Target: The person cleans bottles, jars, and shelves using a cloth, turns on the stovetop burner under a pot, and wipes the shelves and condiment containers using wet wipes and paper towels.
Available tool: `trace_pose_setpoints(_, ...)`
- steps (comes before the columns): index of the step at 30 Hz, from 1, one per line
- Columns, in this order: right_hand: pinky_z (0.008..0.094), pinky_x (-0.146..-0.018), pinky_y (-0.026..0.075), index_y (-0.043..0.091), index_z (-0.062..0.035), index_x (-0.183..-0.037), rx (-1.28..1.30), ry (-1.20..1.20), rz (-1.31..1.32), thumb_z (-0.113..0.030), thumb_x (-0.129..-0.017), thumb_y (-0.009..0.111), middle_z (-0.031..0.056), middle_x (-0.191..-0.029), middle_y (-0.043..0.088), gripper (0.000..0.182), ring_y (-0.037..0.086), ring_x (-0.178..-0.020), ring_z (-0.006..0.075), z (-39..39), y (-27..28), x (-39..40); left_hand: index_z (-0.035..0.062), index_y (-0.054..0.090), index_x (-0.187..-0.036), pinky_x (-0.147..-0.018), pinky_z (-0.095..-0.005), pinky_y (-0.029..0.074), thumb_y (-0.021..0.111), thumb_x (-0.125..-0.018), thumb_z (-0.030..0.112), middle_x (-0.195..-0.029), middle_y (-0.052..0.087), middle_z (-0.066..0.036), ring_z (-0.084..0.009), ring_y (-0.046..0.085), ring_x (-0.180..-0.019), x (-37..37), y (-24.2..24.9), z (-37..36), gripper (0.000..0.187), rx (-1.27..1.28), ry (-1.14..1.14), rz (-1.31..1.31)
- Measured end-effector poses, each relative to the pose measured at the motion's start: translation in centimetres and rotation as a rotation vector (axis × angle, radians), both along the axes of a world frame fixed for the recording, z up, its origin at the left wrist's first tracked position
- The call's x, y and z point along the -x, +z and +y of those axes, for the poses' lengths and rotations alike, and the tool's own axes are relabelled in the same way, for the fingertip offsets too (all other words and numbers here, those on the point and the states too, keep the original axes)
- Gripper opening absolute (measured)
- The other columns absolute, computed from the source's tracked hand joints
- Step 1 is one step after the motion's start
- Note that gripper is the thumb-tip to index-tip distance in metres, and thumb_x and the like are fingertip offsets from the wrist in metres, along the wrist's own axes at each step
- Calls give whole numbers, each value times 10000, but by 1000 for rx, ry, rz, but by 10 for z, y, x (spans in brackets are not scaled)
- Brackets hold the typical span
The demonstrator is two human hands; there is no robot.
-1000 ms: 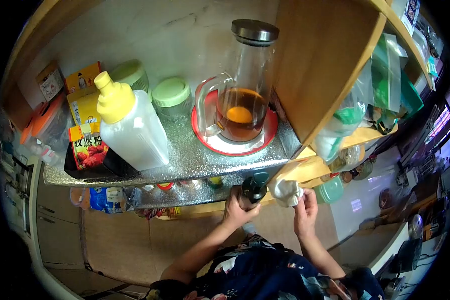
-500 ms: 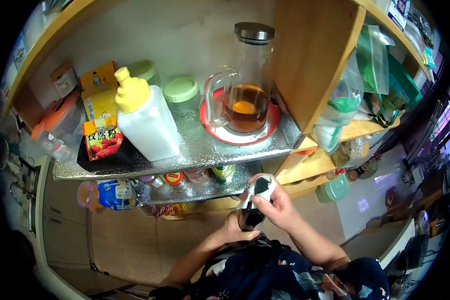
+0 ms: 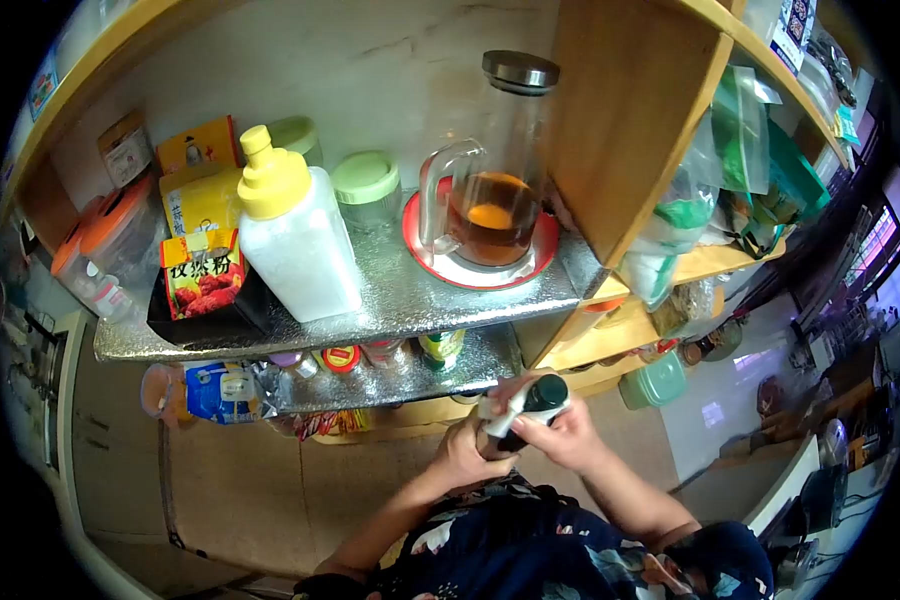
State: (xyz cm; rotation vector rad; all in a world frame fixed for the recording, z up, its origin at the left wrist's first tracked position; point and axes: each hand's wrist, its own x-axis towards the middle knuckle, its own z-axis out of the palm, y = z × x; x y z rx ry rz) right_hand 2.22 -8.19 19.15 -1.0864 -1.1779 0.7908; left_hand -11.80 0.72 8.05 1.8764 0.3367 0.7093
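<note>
A dark bottle (image 3: pixel 547 392) with a rounded dark green top is held in front of my body, below the shelf edge. My left hand (image 3: pixel 462 456) is wrapped round its lower part. My right hand (image 3: pixel 567 437) presses a white cloth or tissue (image 3: pixel 506 412) against the bottle's neck, the thumb lying over it. The lower end of the bottle is hidden by my hands. On the foil-covered shelf (image 3: pixel 390 300) above, a glass pitcher (image 3: pixel 492 215) of brown liquid with a metal lid stands on a red-rimmed plate (image 3: pixel 411 240).
Left on the shelf stand a white squeeze bottle (image 3: pixel 300 245) with a yellow top, a green-lidded jar (image 3: pixel 366 185) and a black box (image 3: pixel 205 322) holding a spice packet (image 3: pixel 202 275). Below are small jars and a blue bag (image 3: pixel 222 392). Plastic bags (image 3: pixel 675 215) hang at the right.
The bottle's dark top now shows above the cloth, which has slipped to the left side of the neck. My right hand has moved slightly right and down. The view has shifted a little.
</note>
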Motion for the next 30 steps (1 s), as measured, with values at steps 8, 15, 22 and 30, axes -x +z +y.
trace_pose_setpoints(8,422,-916,457,549,-43,-964,-20,799,360,-120,-810,749,83,-925,628,263,601,-953,240,30,13,-40,8,525,-1234,-935,-323,457,839,-674,259,-1101,605,-96,-177,576,-1048,3,10,11,690,190,-486,-123)
trace_pose_setpoints(15,285,-774,477,552,-24,-991,175,-260,44,-54,-850,670,63,-909,612,186,583,-844,130,12,3,5,6,427,-1310,-880,-419,504,837,-687,207,-1139,610,-202,-336,629,-1056,-12,10,-17,772,111,120,31)
trace_pose_setpoints(22,261,-704,461,527,-16,-1123,41,-584,-73,-74,-880,651,31,-917,585,279,524,-808,94,4,-20,32,10,455,-1243,-778,-459,518,883,-649,278,-1087,611,-234,-411,640,-954,-15,13,-18,779,-157,325,36)
trace_pose_setpoints(30,300,-924,411,507,2,-1285,121,-118,420,-262,-1035,378,33,-1132,569,386,509,-1036,127,-19,-62,-5,-6,452,-1310,-927,-356,475,840,-650,207,-1149,609,-144,-223,604,-1060,-10,22,-4,795,132,-143,-110)
